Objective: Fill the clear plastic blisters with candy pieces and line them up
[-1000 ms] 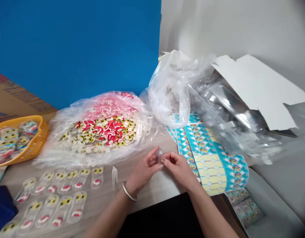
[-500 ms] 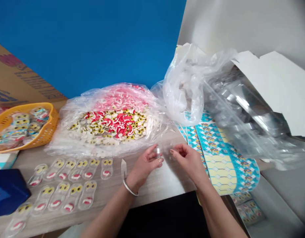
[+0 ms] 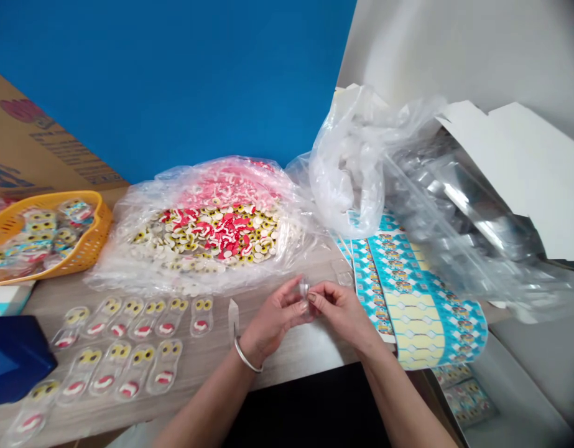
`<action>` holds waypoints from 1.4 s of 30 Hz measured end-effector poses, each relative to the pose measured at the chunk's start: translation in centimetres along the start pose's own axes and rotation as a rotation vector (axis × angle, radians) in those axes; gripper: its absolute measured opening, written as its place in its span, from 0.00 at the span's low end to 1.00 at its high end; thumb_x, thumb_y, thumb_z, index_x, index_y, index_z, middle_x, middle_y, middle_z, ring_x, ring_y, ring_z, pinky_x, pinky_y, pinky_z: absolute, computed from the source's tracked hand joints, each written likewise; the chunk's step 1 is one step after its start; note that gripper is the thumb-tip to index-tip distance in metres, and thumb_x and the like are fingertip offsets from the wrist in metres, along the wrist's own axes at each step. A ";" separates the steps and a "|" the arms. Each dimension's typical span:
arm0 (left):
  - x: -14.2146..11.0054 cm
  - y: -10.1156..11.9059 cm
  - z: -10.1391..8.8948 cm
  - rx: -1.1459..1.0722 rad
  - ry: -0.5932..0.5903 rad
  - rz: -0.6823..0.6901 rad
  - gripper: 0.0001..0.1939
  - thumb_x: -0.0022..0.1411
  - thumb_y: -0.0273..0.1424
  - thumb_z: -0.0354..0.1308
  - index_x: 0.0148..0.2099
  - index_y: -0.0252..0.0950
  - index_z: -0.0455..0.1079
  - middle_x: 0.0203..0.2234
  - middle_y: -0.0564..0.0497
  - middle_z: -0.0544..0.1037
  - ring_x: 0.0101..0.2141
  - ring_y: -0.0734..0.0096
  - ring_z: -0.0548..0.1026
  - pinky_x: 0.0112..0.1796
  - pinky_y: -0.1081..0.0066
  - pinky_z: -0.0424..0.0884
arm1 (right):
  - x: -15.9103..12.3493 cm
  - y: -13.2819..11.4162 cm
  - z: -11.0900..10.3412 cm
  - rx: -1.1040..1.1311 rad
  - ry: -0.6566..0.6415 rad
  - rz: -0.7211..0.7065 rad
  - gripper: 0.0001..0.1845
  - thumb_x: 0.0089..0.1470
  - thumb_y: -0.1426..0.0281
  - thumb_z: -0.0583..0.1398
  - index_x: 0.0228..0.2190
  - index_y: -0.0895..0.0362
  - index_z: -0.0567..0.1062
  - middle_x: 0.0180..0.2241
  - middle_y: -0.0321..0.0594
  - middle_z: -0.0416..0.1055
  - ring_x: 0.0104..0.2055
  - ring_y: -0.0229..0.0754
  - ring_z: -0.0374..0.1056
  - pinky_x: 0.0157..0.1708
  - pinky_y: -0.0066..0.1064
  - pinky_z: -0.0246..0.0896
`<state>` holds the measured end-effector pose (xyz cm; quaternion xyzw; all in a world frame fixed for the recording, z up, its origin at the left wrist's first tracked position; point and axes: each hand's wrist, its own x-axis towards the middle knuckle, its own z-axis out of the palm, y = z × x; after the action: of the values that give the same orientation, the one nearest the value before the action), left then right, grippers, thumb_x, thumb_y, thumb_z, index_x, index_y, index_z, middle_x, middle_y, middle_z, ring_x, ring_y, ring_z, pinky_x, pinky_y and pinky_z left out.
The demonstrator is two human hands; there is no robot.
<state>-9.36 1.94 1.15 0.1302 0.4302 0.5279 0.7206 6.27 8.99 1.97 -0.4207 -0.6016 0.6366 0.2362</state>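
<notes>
My left hand (image 3: pixel 280 316) is closed round a small clear plastic piece (image 3: pixel 304 289), its thumb and fingers on the lower part. Thumb and forefinger of my right hand (image 3: pixel 339 311) pinch the same piece from the other side; the fingers hide much of its shape. Left of my hands, clear plastic blister packs (image 3: pixel 166 323) lie in rows, each with yellow eye pieces and a red-and-white mouth piece. A narrow, pointed pale strip or blade (image 3: pixel 233 317) lies beside my left wrist. Behind my hands spreads a clear bag (image 3: pixel 137 261) full of loose eye and mouth pieces (image 3: pixel 231 233).
Blue printed card sheets (image 3: pixel 417 305) lie to the right, partly under a large plastic bag of clear blisters (image 3: pixel 454 205). At the left stand a yellow basket (image 3: pixel 93 233) of filled packs, a dark blue object (image 3: pixel 20 361) and a cardboard box (image 3: pixel 48 143).
My right hand has moved left to my left hand, and its fingers now meet at the clear plastic piece. Earlier a gap lay between the hands.
</notes>
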 end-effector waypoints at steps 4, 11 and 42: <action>0.0 0.3 -0.2 0.024 0.058 0.005 0.41 0.51 0.32 0.73 0.65 0.40 0.62 0.45 0.44 0.77 0.43 0.60 0.78 0.49 0.57 0.70 | 0.1 -0.7 -1.0 -0.122 0.160 -0.058 0.12 0.53 0.59 0.61 0.27 0.56 0.75 0.22 0.34 0.71 0.24 0.38 0.65 0.26 0.29 0.61; 0.3 0.0 -0.4 0.157 0.111 0.057 0.45 0.48 0.34 0.74 0.67 0.40 0.60 0.44 0.44 0.76 0.42 0.61 0.77 0.48 0.59 0.69 | 0.6 -0.9 -1.1 -0.343 0.247 -0.116 0.11 0.53 0.61 0.63 0.25 0.54 0.74 0.22 0.35 0.71 0.24 0.39 0.65 0.26 0.30 0.60; -3.8 5.0 -5.0 -0.181 0.402 0.224 0.21 0.61 0.35 0.62 0.54 0.33 0.68 0.42 0.40 0.81 0.37 0.60 0.82 0.39 0.64 0.76 | 6.6 -4.7 4.5 -0.964 0.001 -0.393 0.09 0.63 0.72 0.55 0.36 0.56 0.76 0.35 0.39 0.74 0.36 0.41 0.70 0.36 0.28 0.58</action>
<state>-16.67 -0.70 3.20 0.0045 0.4988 0.6562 0.5662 -1.88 12.51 4.53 -0.3612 -0.8940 0.2307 0.1308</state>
